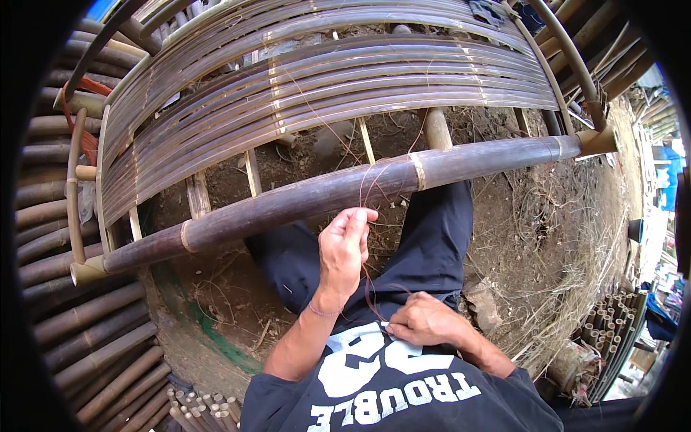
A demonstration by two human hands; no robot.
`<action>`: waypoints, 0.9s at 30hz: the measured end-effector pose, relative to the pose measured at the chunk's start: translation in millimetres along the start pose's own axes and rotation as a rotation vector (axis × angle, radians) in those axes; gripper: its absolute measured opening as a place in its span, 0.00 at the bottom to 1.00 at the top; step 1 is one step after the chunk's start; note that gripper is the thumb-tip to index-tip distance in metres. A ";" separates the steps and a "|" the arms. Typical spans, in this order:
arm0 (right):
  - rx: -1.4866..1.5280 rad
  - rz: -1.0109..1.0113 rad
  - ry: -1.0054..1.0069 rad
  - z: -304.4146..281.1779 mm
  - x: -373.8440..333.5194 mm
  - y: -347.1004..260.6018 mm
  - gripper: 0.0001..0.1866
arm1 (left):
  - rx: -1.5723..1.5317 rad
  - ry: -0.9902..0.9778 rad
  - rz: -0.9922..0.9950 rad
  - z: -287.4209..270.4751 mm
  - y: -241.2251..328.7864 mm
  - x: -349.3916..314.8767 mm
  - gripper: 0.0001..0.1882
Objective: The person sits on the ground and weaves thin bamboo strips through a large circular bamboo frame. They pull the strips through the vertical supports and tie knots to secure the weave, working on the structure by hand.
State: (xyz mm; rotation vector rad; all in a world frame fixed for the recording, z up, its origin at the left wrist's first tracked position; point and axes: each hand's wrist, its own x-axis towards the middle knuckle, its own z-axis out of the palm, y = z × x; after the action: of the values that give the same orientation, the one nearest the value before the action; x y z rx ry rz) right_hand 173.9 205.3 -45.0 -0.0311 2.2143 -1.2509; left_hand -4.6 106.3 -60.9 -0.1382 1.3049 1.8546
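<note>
In front of me lies a thick dark bamboo pole [288,205], the front rail of a bamboo bench frame. Just below its middle my left hand [344,248] is raised, thumb and forefinger pinched on a thin reddish-brown cord [362,183]. The cord loops up over the pole, and loose strands run to the slats behind. More of it hangs from my left hand toward my lap. Low against my dark shirt, my right hand [423,320] is closed, its fingertips pinching the hanging cord. Split-bamboo slats [324,83] form the panel beyond the pole.
Stacked bamboo poles [86,309] line the left side. Cut bamboo pieces [201,410] stand at the lower left, and bundled bamboo [608,324] at the right. Dry fibres [533,288] litter the dirt floor. My legs [435,237] reach under the pole.
</note>
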 end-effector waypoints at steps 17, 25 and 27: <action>1.443 -0.069 0.646 -12.1 69.9 1.6 0.20 | 0.820 -0.083 0.324 -30.7 -36.2 -76.2 0.06; 1.360 -0.096 0.527 -2.8 61.0 -5.3 0.21 | 0.239 -0.174 0.147 -30.9 -23.2 -55.7 0.20; 1.415 -0.015 0.427 -0.7 57.8 -8.0 0.20 | 0.104 -0.056 0.056 -9.5 -13.6 -47.7 0.17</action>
State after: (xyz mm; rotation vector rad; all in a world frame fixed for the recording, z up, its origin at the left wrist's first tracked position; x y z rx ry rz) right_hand 123.8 184.3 -66.1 0.8077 1.1172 -2.6879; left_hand 31.7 72.9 -50.2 0.0050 1.3755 1.8205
